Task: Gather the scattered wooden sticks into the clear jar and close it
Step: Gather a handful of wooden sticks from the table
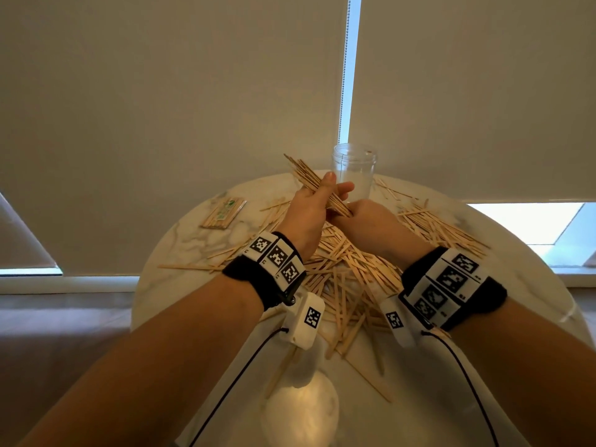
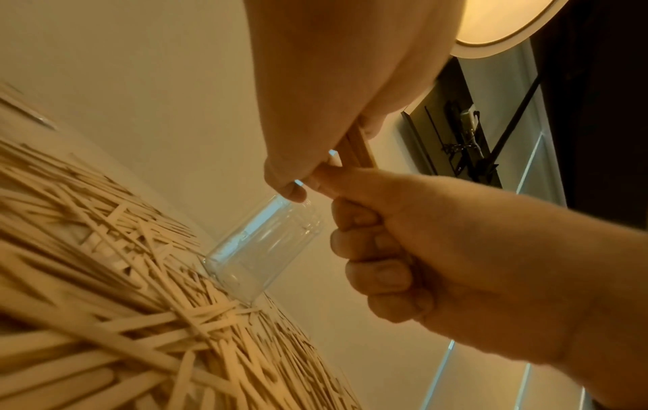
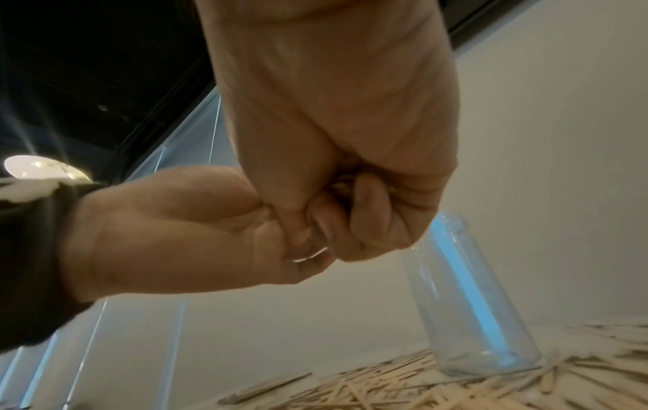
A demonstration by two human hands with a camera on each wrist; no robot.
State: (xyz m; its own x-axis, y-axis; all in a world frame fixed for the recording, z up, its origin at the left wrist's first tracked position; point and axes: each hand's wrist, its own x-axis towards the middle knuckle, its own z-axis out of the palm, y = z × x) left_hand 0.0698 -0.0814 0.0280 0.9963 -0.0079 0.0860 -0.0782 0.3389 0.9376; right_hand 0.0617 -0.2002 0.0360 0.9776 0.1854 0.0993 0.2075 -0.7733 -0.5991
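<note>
A clear jar [image 1: 354, 175] stands open and upright at the back of the round marble table [image 1: 180, 240]. Loose wooden sticks [image 1: 348, 275] lie in a wide heap in front of it. Above the heap, just before the jar, my left hand [image 1: 333, 187] holds a bundle of thin sticks [image 1: 306, 175] that slants up to the left. My right hand [image 1: 342, 214] grips the bundle's lower end in a fist. In the left wrist view the right hand [image 2: 378, 249] is curled round the bundle [image 2: 354, 149], with the jar [image 2: 266, 249] behind. The jar [image 3: 466, 305] looks empty.
A wrapped pack of sticks [image 1: 222, 214] lies at the table's left. More sticks [image 1: 442, 230] spread to the right of the jar, and a few lie near the front edge. Closed roller blinds [image 1: 161, 108] hang right behind the table.
</note>
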